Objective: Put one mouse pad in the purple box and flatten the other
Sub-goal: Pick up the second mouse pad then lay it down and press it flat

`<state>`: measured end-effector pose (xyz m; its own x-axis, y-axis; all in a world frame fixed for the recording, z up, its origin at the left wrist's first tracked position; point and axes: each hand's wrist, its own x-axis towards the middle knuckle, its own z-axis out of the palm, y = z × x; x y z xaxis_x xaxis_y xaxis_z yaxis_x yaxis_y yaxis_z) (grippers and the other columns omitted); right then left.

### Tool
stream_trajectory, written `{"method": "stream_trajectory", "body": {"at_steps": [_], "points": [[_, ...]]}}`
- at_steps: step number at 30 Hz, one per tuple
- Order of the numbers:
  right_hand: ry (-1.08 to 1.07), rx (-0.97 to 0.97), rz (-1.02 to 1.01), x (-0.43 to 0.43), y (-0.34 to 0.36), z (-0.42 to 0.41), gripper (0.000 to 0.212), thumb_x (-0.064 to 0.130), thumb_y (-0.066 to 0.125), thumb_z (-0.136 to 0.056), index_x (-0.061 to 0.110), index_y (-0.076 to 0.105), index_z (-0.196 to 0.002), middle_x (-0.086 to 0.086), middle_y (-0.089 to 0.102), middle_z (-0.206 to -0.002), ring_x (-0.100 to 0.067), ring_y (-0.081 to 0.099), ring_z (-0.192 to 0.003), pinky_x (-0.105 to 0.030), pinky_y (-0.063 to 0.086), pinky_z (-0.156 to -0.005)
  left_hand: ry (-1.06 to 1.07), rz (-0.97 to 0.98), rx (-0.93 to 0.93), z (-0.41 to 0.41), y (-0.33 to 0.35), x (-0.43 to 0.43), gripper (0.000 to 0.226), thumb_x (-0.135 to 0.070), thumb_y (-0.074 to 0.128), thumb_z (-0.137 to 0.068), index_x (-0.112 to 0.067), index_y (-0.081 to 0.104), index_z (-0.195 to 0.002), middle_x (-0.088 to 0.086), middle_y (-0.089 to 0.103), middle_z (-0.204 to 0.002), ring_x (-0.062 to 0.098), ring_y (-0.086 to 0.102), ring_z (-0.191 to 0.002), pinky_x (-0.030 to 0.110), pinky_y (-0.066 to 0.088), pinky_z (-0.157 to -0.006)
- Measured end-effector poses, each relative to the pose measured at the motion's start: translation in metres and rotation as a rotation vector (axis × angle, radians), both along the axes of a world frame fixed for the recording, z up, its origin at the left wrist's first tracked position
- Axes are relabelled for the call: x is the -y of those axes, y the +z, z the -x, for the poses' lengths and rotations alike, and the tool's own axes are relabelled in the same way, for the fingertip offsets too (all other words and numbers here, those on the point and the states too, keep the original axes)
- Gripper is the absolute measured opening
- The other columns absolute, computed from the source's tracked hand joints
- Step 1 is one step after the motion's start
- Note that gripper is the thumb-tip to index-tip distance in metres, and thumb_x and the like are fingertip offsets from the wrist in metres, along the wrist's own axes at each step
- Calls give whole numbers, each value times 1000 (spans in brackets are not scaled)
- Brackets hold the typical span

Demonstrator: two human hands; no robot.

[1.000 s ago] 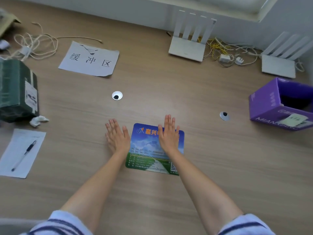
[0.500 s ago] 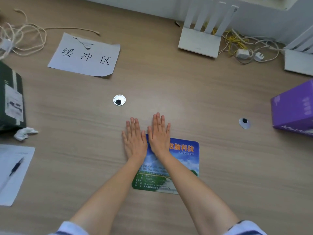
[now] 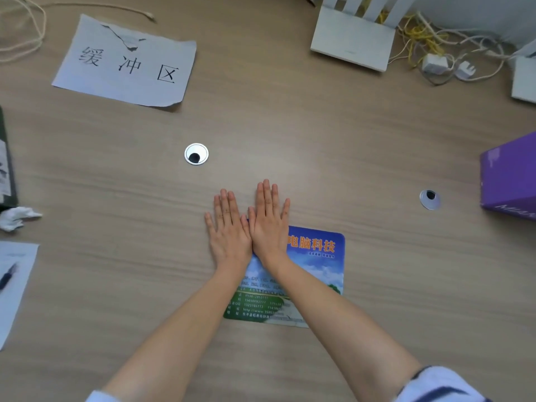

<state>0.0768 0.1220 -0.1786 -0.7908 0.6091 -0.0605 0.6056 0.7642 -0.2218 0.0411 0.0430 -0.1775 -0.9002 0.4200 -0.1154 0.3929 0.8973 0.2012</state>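
Note:
A blue and green printed mouse pad (image 3: 314, 274) lies flat on the wooden table in front of me. My left hand (image 3: 227, 232) rests palm down, fingers spread, at the pad's upper left corner, mostly on the bare table. My right hand (image 3: 268, 220) lies flat beside it, touching it, its palm over the pad's top left part and its fingers past the top edge. Neither hand holds anything. The purple box (image 3: 510, 177) stands at the right edge, only its side showing. A second mouse pad is not in view.
A paper sheet with handwritten characters (image 3: 126, 62) lies at the back left. Two white routers (image 3: 352, 39) with tangled cables (image 3: 441, 53) stand at the back right. Two round cable grommets (image 3: 196, 154) (image 3: 429, 199) sit in the table. A crumpled tissue (image 3: 17, 217) and a dark box are at the left.
My hands have come together at the pad's upper left corner; a second ago they were apart, left beside the pad and right on its middle. The view has shifted left.

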Motion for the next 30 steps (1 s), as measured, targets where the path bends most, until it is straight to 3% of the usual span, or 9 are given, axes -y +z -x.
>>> {"method": "stream_trajectory", "body": {"at_steps": [12,24,30], "points": [[-4,2,11,1,1,-1,59,36,18,-101,12,7,-154,-3,4,-163,-19,0,-150,-49,3,-120,-9,75,-11,-1,2,-1,59,-32,2,-98,-6,2,-151,9,4,-161,22,4,-149,45,0,-117],[23,7,-24,3,3,-3,61,39,20,-101,8,13,-153,-7,12,-162,-24,7,-149,-52,9,-120,2,37,2,-2,0,-1,58,-32,9,-100,-6,4,-152,9,6,-161,22,5,-149,47,6,-117],[20,14,-36,3,2,-2,68,43,38,-98,7,18,-151,-8,19,-160,-27,13,-148,-50,9,-119,-13,25,14,-1,1,0,58,-31,10,-99,-7,3,-152,8,4,-161,22,3,-149,48,5,-117]]}}
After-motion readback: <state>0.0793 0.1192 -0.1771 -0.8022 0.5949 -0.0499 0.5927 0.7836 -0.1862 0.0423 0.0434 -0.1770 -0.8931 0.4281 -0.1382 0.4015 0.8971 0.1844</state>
